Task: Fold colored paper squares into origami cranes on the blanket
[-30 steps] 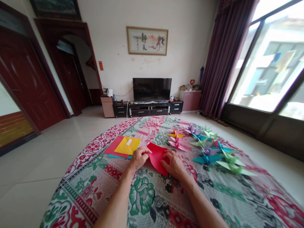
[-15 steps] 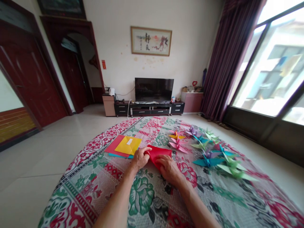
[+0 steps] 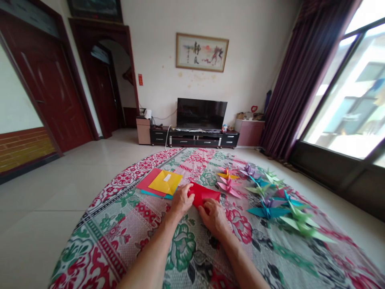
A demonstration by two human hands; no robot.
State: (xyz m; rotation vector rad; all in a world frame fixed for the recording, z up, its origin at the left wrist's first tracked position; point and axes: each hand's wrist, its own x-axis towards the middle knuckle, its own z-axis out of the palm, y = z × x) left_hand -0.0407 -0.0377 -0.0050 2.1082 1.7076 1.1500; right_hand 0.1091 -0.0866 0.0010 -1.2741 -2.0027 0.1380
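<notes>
Red paper [image 3: 205,193]: lower centre of frame; likely light, easily creased, best held by edges
Left hand [image 3: 183,199]: fingers curled at left edge, pinch unclear
Right hand [image 3: 214,215]: fingers bent at near edge, grip unclear

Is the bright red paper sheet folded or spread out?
Folded, at least partly: the bright red paper sheet looks much smaller than a second ago, and the right hand covers part.

Two hands [image 3: 181,199] — one held sheet [image 3: 210,194], three blue cranes [image 3: 267,211], one television [image 3: 201,114].
</notes>
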